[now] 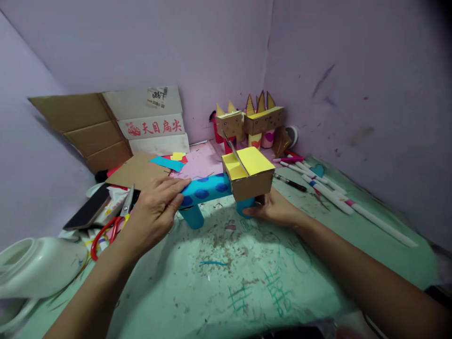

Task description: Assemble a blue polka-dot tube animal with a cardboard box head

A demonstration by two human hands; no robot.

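A blue cardboard-tube animal (pixel 207 188) with dark blue spots stands on the table in front of me. It has blue tube legs (pixel 194 217) and a cardboard box head (pixel 252 185). The head's top is yellow, and a thin upright strip (pixel 236 153) crosses it. My left hand (pixel 158 207) is closed over the left end of the spotted tube. Low at the other end, my right hand (pixel 270 208) grips the blue leg under the head; some of its fingers are hidden behind it.
Red-handled scissors (pixel 102 238) and a white jug (pixel 45 268) lie at the left. Flattened cardboard (pixel 151 122) leans on the wall. Similar cardboard animals (pixel 263 123) stand in the back corner. White markers (pixel 328 193) lie at the right; a blue paper sliver (pixel 213 263) lies nearer me.
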